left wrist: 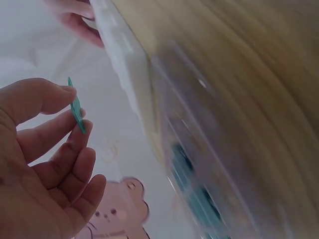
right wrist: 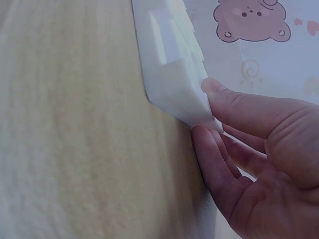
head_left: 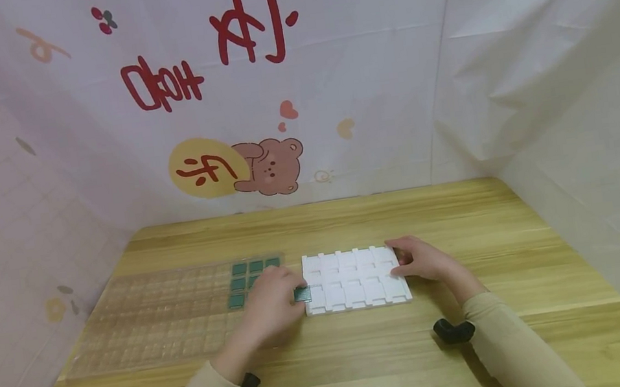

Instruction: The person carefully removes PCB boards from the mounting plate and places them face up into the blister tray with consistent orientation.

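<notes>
In the head view, my left hand (head_left: pixel 274 303) pinches a small green chip-like square (head_left: pixel 302 294) with a fine grid on its face. It is at the left end of a white compartment tray (head_left: pixel 350 273). The left wrist view shows the green piece (left wrist: pixel 76 107) edge-on between thumb and fingertips, above the surface. My right hand (head_left: pixel 427 260) grips the tray's right end, thumb on the top edge and fingers against the side, as the right wrist view shows on the white tray (right wrist: pixel 169 82). The tray's pockets look white throughout, with no green piece visible.
A clear plastic tray (head_left: pixel 150 319) with many pockets lies on the wooden table (head_left: pixel 368 369) to the left. Several green squares (head_left: pixel 237 284) sit in its right part, some hidden behind my left hand. A printed curtain (head_left: pixel 364 68) hangs behind and beside the table.
</notes>
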The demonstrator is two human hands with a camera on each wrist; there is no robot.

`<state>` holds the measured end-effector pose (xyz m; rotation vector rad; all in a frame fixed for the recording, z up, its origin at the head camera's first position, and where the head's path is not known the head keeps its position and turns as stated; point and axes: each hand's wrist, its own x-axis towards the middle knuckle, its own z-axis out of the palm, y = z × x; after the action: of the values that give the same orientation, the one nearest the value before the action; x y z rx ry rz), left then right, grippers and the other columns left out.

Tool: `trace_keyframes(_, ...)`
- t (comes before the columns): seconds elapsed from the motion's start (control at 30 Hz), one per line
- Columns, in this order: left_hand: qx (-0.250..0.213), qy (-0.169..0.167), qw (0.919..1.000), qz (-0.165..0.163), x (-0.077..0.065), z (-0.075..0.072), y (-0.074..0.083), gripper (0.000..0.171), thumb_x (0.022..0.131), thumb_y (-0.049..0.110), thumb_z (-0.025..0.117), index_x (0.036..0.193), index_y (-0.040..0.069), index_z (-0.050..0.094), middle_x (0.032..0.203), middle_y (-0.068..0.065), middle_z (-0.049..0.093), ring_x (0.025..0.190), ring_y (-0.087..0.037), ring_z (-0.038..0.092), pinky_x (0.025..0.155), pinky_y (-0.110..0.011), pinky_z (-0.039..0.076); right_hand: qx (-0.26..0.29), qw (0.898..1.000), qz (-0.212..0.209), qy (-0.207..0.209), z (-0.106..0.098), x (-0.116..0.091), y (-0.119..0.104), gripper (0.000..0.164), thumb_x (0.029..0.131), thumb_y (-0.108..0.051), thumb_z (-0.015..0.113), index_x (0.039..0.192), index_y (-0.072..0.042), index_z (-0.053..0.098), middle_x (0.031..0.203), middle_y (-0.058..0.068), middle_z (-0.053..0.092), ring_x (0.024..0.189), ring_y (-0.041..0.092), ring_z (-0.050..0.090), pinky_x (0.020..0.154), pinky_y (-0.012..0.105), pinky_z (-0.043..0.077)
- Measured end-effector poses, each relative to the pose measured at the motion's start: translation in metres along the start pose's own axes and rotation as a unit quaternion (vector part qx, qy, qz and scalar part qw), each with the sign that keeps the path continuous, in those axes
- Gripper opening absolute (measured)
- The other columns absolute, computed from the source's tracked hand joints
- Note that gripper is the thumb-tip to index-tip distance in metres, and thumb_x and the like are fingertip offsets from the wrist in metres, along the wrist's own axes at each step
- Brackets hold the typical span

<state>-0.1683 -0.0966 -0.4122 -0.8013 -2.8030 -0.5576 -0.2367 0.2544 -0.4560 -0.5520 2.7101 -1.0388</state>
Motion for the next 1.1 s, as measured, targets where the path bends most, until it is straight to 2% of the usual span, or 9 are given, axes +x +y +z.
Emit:
trace_keyframes(0.2, 0.004, 0.023, 0.9997, 0.002, -0.016, -0.007, -0.023, 0.022, 0.07, 0.001, 0.076, 0.09, 0.009, 0.075, 0.092, -0.002, 0.069, 0.088, -0.024, 0.058, 0.079, -0.039, 0.048, -0.001, 1.0, 0.002, -0.002, 0.0, 0.0, 0.001, 0.072, 0.087, -0.019, 0.077, 0.145, 0.007, 0.042, 0.133, 0.027, 0.047, 0.096, 0.026, 0.05, 0.09, 0.044, 0.043)
trace_keyframes(0.4, 0.002, 0.013, 0.9999, -0.01, -0.029, -0.015, -0.044, 0.025, 0.07, 0.001, 0.077, 0.095, 0.005, 0.074, 0.095, -0.004, 0.068, 0.09, -0.026, 0.059, 0.08, -0.041, 0.05, -0.007, 1.0, -0.005, 0.0, 0.002, 0.0, 0.001, 0.071, 0.087, -0.017, 0.077, 0.144, 0.008, 0.043, 0.133, 0.027, 0.047, 0.101, 0.029, 0.049, 0.093, 0.047, 0.042)
trace_keyframes(0.6, 0.002, 0.018, 0.9998, 0.012, -0.04, -0.022, -0.067, 0.027, 0.071, 0.003, 0.08, 0.096, 0.004, 0.074, 0.095, -0.004, 0.067, 0.091, -0.025, 0.059, 0.08, -0.041, 0.051, -0.002, 1.0, -0.005, 0.0, 0.002, 0.0, 0.0, 0.07, 0.087, -0.015, 0.076, 0.143, 0.009, 0.043, 0.135, 0.029, 0.046, 0.102, 0.03, 0.049, 0.093, 0.047, 0.042)
trace_keyframes(0.87, 0.018, -0.001, 0.9997, 0.014, -0.053, -0.03, -0.086, 0.027, 0.07, 0.003, 0.082, 0.096, 0.004, 0.074, 0.093, -0.002, 0.066, 0.091, -0.024, 0.059, 0.081, -0.042, 0.051, 0.005, 1.0, -0.003, 0.0, -0.001, -0.001, -0.002, 0.07, 0.087, -0.015, 0.076, 0.144, 0.009, 0.042, 0.135, 0.029, 0.045, 0.102, 0.03, 0.048, 0.093, 0.046, 0.041)
trace_keyframes(1.1, 0.003, -0.012, 0.9999, -0.001, -0.062, -0.032, -0.096, 0.026, 0.069, 0.0, 0.08, 0.094, 0.003, 0.073, 0.099, -0.008, 0.069, 0.098, -0.031, 0.061, 0.091, -0.051, 0.049, -0.001, 1.0, 0.001, -0.001, -0.001, 0.0, -0.002, 0.071, 0.087, -0.016, 0.077, 0.144, 0.008, 0.043, 0.132, 0.027, 0.046, 0.098, 0.027, 0.049, 0.091, 0.044, 0.042)
